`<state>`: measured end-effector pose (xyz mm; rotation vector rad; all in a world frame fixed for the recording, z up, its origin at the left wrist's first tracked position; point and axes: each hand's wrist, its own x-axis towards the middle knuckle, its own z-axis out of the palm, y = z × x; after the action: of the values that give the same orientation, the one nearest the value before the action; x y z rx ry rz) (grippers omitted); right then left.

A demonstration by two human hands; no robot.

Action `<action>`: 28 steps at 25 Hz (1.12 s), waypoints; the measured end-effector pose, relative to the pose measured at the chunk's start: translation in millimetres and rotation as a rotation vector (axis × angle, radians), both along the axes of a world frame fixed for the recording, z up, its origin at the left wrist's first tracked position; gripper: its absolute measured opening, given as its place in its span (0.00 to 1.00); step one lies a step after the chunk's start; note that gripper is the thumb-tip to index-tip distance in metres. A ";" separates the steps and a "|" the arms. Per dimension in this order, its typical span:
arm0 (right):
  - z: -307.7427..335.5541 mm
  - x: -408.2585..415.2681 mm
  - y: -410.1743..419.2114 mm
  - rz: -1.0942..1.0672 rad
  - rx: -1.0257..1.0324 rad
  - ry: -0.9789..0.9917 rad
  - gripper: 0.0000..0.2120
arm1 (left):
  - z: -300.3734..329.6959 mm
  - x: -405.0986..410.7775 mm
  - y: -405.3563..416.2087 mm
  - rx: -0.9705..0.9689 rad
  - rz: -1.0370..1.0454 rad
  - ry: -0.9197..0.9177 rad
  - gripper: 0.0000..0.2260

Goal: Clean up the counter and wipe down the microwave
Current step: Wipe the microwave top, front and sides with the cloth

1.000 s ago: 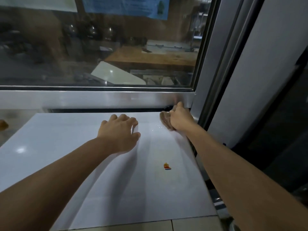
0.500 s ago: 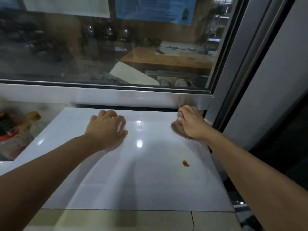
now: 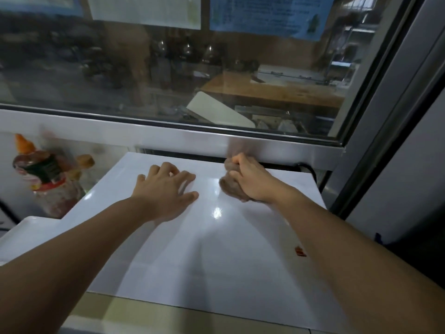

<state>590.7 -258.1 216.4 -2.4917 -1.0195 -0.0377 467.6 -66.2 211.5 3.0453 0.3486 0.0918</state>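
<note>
Right hand (image 3: 250,180) grips a bunched cloth (image 3: 230,186) at 12 o'clock on the microwave top (image 3: 216,249). Left hand (image 3: 166,191) lies flat, bracing. Advice: sweep overlapping strokes toward the sticker (image 3: 300,251) at 4 o'clock.

Glossy white microwave (image 3: 197,249) top filling centre and lower frame, flat, under a window. Crumpled brown cloth (image 3: 230,186) bunched on its far right part, upper centre-right.
</note>
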 end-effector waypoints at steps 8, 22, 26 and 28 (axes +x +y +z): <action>3.4 4.3 -46.2 -0.041 -0.142 -0.150 0.06 | 9.2 -37.3 43.3 -0.055 0.010 -0.061 0.21; 5.7 -37.7 137.2 0.117 -0.051 -0.004 0.15 | -0.6 -69.6 117.3 -0.162 -0.072 -0.029 0.23; 8.7 -26.8 62.4 -0.136 -0.128 0.006 0.18 | -5.3 -100.1 134.8 -0.231 -0.006 -0.131 0.23; 7.2 -29.1 80.7 -0.136 -0.133 -0.013 0.18 | -4.8 -106.2 136.1 -0.282 -0.021 -0.144 0.23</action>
<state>561.6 -177.5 223.6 -2.6817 -0.8826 -0.0285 361.4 69.9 206.7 2.7440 0.2907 0.2372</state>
